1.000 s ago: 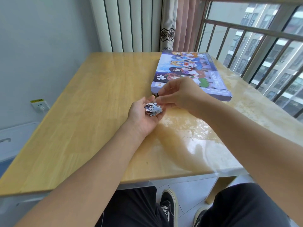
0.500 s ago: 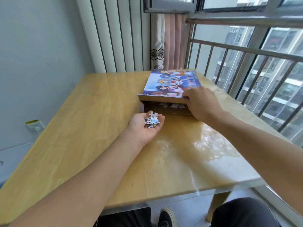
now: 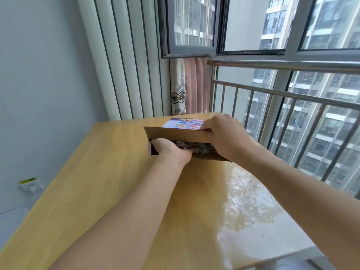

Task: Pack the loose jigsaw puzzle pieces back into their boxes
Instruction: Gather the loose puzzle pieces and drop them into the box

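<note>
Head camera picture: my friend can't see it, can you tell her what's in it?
A person's right hand lifts the puzzle box lid at its near edge while the left hand reaches into the box, where puzzle pieces lie. The box sits on a wooden table beside a barred window.

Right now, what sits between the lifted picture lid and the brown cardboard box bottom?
The head view shows the left hand reaching into that gap, over loose jigsaw pieces. The right hand holds the lid up.
</note>
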Demonstrator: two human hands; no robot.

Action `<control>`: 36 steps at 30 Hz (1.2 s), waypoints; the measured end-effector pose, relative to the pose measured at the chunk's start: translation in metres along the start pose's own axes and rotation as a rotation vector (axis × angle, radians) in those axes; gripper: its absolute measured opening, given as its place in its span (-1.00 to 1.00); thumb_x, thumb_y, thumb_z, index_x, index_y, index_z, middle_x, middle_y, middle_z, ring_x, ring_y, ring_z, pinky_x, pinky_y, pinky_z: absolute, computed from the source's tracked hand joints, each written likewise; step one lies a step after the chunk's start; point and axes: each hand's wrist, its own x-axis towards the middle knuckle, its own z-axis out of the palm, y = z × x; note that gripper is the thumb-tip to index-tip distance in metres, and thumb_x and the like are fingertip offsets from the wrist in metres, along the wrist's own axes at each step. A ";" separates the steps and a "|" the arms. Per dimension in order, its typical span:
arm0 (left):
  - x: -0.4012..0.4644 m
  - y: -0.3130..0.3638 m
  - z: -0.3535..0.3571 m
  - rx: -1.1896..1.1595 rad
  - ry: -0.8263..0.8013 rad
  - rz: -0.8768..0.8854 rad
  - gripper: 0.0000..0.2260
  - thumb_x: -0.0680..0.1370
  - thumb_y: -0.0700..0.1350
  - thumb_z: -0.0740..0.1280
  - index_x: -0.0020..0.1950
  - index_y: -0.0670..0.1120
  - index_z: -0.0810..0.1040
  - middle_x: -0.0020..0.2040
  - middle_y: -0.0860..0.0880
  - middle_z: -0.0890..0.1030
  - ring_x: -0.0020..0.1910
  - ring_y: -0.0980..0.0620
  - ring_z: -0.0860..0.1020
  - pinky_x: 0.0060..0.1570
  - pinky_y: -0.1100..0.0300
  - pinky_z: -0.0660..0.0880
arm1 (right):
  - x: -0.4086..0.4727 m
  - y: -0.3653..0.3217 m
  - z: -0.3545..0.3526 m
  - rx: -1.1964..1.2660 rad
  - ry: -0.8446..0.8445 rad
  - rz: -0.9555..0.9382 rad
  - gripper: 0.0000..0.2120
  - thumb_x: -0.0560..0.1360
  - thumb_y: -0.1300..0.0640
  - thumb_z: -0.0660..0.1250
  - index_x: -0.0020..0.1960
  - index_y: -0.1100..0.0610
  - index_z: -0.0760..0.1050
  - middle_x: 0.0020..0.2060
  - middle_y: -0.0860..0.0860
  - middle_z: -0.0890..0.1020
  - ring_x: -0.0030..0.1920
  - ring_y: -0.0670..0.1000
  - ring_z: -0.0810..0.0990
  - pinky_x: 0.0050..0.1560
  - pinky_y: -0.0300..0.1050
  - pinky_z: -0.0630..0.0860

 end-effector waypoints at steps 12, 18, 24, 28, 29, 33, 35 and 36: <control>0.026 -0.003 -0.032 -0.116 -0.175 0.090 -0.55 0.64 0.10 0.02 0.38 -0.01 0.53 0.34 -0.14 0.56 0.32 -0.25 0.49 0.35 -0.27 0.34 | -0.013 0.000 0.008 0.052 -0.033 0.042 -0.77 0.54 0.21 0.27 -0.01 -0.01 0.68 -0.11 -0.01 0.66 -0.10 0.08 0.52 -0.10 0.05 0.56; 0.020 -0.019 -0.037 -0.074 -0.174 0.147 -0.59 0.67 0.08 0.00 0.28 -0.02 0.55 0.24 -0.13 0.58 0.23 -0.21 0.51 0.34 -0.32 0.33 | -0.017 0.000 0.010 0.061 -0.064 0.043 -0.77 0.54 0.21 0.26 -0.03 0.02 0.68 -0.16 0.02 0.67 -0.16 0.11 0.53 -0.14 0.05 0.57; 0.030 -0.011 -0.056 -0.034 -0.153 0.148 -0.60 0.68 0.03 -0.02 0.28 -0.03 0.55 0.29 -0.13 0.56 0.20 -0.16 0.51 0.30 -0.24 0.38 | -0.026 0.001 0.020 0.062 -0.101 0.028 -0.79 0.56 0.19 0.26 0.00 0.02 0.67 -0.15 0.04 0.68 -0.15 0.15 0.55 -0.14 0.05 0.57; 0.033 -0.015 -0.060 -0.031 -0.143 0.144 -0.58 0.67 0.08 0.01 0.34 0.01 0.54 0.25 -0.10 0.57 0.21 -0.16 0.51 0.27 -0.40 0.35 | -0.025 0.006 0.018 0.072 -0.086 0.030 -0.80 0.55 0.19 0.27 -0.02 0.04 0.66 -0.16 0.04 0.67 -0.14 0.14 0.53 -0.13 0.05 0.57; 0.033 -0.014 -0.060 -0.016 -0.124 0.140 -0.60 0.67 0.07 0.02 0.36 0.02 0.53 0.27 -0.09 0.56 0.21 -0.15 0.51 0.26 -0.40 0.35 | -0.024 0.008 0.017 0.072 -0.077 0.029 -0.80 0.55 0.19 0.27 -0.03 0.04 0.67 -0.16 0.03 0.67 -0.14 0.13 0.53 -0.13 0.05 0.57; 0.037 -0.011 -0.062 0.204 0.035 0.217 -0.60 0.63 -0.26 0.05 0.39 -0.04 0.48 0.33 -0.19 0.51 0.08 -0.16 0.54 0.04 -0.24 0.59 | -0.023 0.012 0.018 0.088 -0.066 0.017 -0.77 0.56 0.21 0.27 0.00 0.01 0.69 -0.13 -0.01 0.69 -0.11 0.09 0.55 -0.12 0.07 0.58; 0.039 -0.010 -0.061 0.365 0.076 0.294 -0.51 0.58 -0.40 0.02 0.39 -0.03 0.48 0.29 -0.17 0.54 0.06 -0.12 0.57 -0.03 -0.16 0.64 | -0.024 0.012 0.018 0.104 -0.068 0.008 -0.76 0.56 0.22 0.27 0.01 0.00 0.69 -0.12 0.00 0.69 -0.11 0.10 0.56 -0.12 0.08 0.59; 0.039 -0.011 -0.061 0.441 0.058 0.326 -0.48 0.57 -0.43 0.01 0.38 -0.02 0.47 0.29 -0.14 0.54 0.09 -0.10 0.57 -0.03 -0.11 0.65 | -0.024 0.012 0.019 0.109 -0.064 0.008 -0.76 0.56 0.22 0.27 0.02 0.00 0.69 -0.11 0.00 0.70 -0.10 0.10 0.56 -0.11 0.08 0.59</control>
